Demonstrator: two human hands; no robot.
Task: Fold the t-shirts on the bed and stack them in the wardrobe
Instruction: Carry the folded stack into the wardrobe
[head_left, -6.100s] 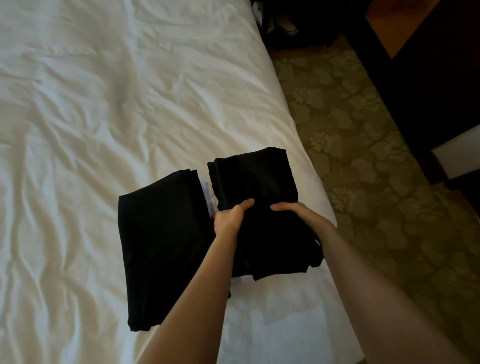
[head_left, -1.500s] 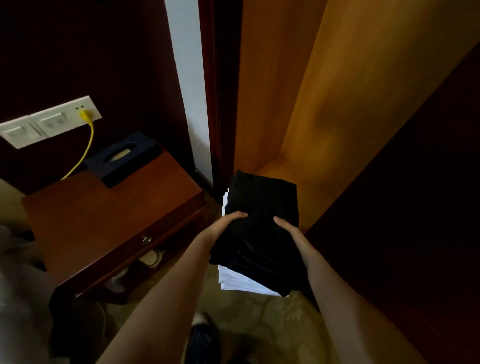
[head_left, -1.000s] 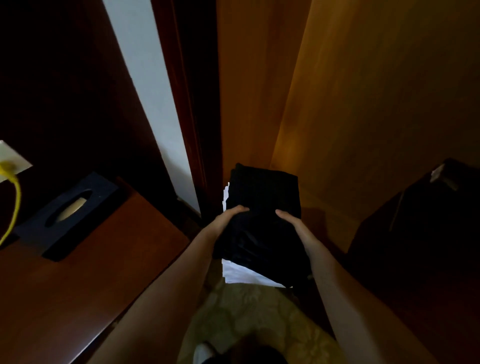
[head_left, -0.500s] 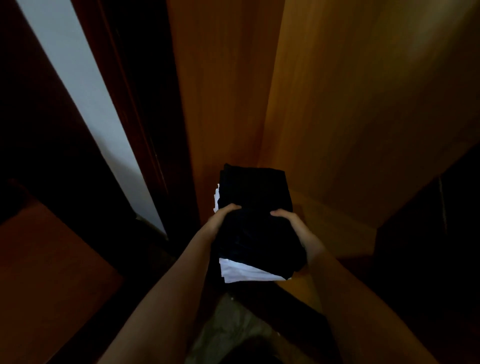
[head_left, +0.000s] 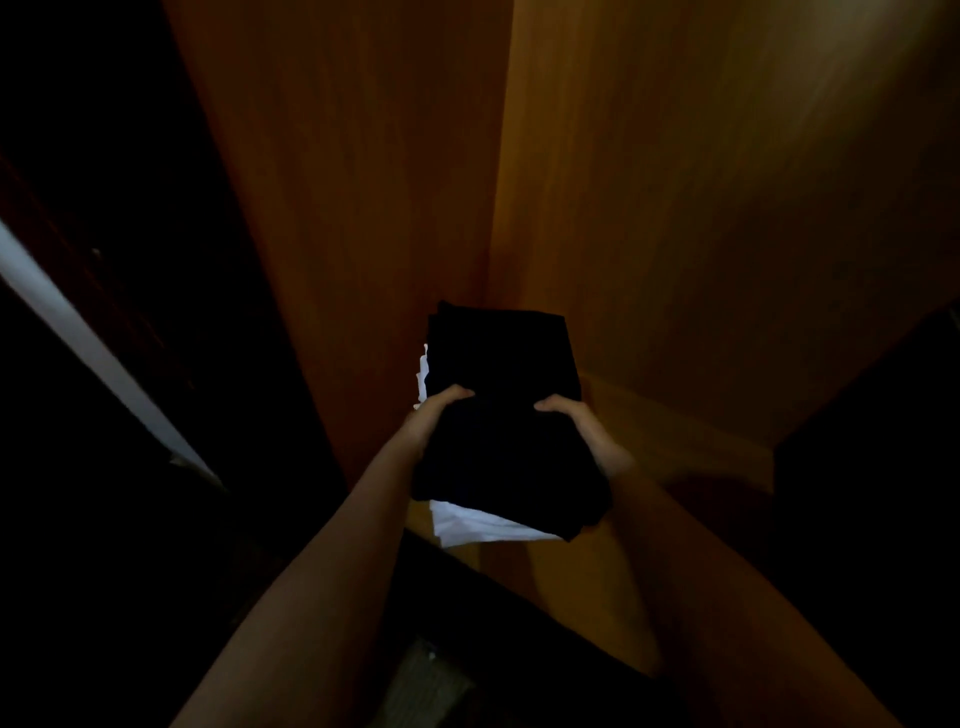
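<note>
Here, wardrobe (head_left: 675, 208): one, open; its shelf (head_left: 675, 431) lies under the load, likely the drop spot.
Stack of folded t-shirts (head_left: 498, 415): one, in the air over the shelf; black above white; shirt count unreadable.
Left hand (head_left: 436, 410): clasps left edge, thumb on top, keeping layers flat.
Right hand (head_left: 576, 421): clasps right edge likewise.

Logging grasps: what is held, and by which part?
The left hand and right hand grip the stack of folded t-shirts by its opposite side edges, thumbs on top.
</note>
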